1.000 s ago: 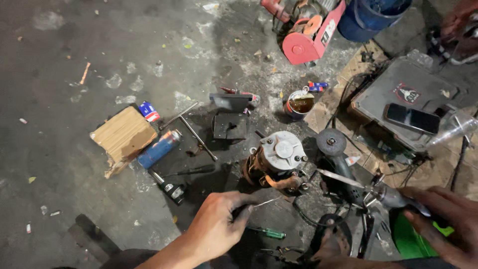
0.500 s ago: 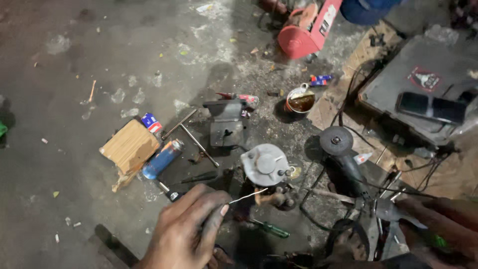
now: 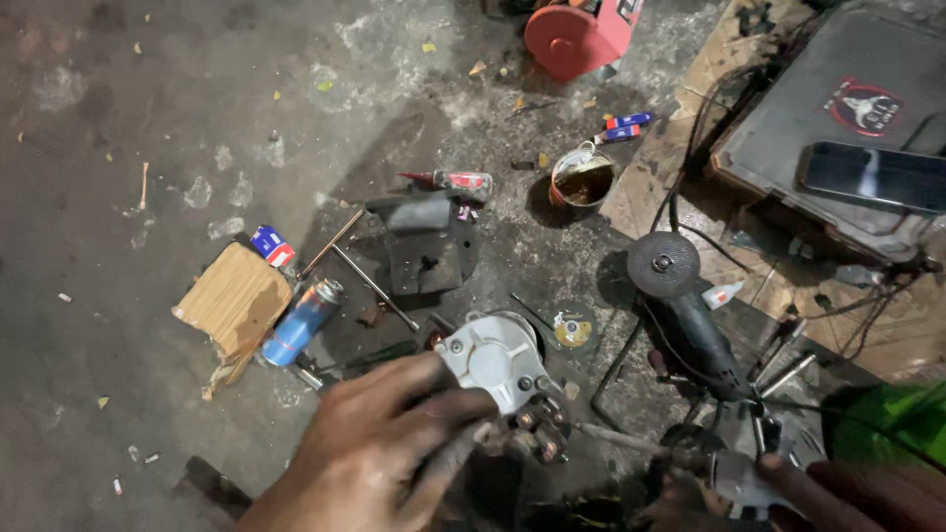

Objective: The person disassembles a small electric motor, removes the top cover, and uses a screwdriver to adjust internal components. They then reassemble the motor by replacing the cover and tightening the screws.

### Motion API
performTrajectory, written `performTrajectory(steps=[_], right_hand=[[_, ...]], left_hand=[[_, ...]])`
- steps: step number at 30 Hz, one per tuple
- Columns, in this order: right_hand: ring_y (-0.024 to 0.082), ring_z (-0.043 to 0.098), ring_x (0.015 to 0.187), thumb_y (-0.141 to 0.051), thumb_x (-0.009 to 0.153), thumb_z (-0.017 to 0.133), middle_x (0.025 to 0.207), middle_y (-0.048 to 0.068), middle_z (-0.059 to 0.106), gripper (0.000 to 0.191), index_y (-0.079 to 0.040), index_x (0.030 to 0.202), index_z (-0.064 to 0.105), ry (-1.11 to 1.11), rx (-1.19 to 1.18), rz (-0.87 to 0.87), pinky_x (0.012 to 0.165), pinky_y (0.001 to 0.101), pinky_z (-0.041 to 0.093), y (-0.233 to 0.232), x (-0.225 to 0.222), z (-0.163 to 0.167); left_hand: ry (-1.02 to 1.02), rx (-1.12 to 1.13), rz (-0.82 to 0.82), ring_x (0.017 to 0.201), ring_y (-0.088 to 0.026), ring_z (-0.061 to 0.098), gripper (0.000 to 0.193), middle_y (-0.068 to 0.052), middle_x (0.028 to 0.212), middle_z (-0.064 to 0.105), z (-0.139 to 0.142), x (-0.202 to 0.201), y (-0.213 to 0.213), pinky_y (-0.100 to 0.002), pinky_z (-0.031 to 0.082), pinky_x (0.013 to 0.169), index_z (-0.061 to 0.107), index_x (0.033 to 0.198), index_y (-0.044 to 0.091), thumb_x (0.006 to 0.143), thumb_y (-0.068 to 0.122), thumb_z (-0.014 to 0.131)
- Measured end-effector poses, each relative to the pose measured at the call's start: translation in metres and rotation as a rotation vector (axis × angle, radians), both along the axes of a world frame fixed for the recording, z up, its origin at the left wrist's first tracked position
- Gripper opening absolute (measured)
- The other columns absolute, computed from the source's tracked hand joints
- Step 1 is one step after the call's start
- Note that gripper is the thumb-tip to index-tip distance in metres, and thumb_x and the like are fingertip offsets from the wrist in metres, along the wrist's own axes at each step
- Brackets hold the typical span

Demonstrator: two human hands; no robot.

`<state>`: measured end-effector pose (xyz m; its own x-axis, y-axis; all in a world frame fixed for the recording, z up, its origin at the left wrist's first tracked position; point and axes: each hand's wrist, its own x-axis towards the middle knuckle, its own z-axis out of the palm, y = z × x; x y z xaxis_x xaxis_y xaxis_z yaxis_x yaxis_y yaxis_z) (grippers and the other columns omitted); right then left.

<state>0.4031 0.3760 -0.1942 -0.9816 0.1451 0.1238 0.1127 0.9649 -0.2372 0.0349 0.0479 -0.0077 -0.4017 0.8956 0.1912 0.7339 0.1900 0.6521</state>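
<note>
Two hands in: both down low over the oily floor (image 3: 148,118).
Left hand (image 3: 379,448): my fingers (image 3: 448,409) rest curled against the silver motor housing (image 3: 493,360), touching its side, not wrapped round it.
Right hand (image 3: 847,493): at the bottom right edge, fingertips on a small metal part; can't tell if it's actually gripped.
Where the housing is: sitting on the floor just left of the angle grinder (image 3: 690,315), with a loose cutting disc (image 3: 574,328) between them.
Nearby: blue spray can (image 3: 301,320) by a cardboard scrap (image 3: 232,300), rusty tin (image 3: 581,182).
Risk, my guess: greasy fingers could slip and tip the housing onto the disc, and the grinder cable right there could snag my wrist.
</note>
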Motion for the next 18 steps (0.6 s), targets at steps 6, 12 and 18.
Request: performTrajectory(steps=[6, 12, 18], right_hand=[[0.018, 0.076, 0.080, -0.051, 0.080, 0.072, 0.101, 0.000, 0.078, 0.059, -0.044, 0.139, 0.067, -0.241, 0.116, 0.214, 0.077, 0.0378, 0.060, 0.028, 0.015, -0.021], [0.018, 0.074, 0.082, -0.058, 0.084, 0.070, 0.103, 0.000, 0.077, 0.061, -0.043, 0.142, 0.065, -0.207, 0.171, 0.247, 0.075, 0.0367, 0.059, 0.037, 0.018, -0.040], [0.020, 0.074, 0.079, -0.058, 0.085, 0.067, 0.100, 0.002, 0.076, 0.059, -0.042, 0.141, 0.063, -0.171, 0.223, 0.247, 0.073, 0.0376, 0.058, 0.032, 0.014, -0.043]], left_hand=[[-0.027, -0.061, -0.071, 0.094, -0.030, 0.073, 0.026, -0.011, 0.101, 0.068, -0.009, 0.002, 0.003, -0.041, 0.061, 0.076, 0.074, 0.106, 0.002, 0.082, 0.011, 0.079], [-0.052, 0.001, -0.109, 0.087, -0.028, 0.072, 0.024, -0.015, 0.100, 0.067, -0.016, 0.002, 0.007, -0.040, 0.059, 0.065, 0.074, 0.107, 0.001, 0.083, 0.006, 0.078], [-0.064, -0.062, -0.110, 0.082, -0.027, 0.071, 0.028, -0.012, 0.092, 0.064, -0.024, 0.010, 0.008, -0.040, 0.057, 0.061, 0.074, 0.111, 0.000, 0.083, 0.004, 0.078]])
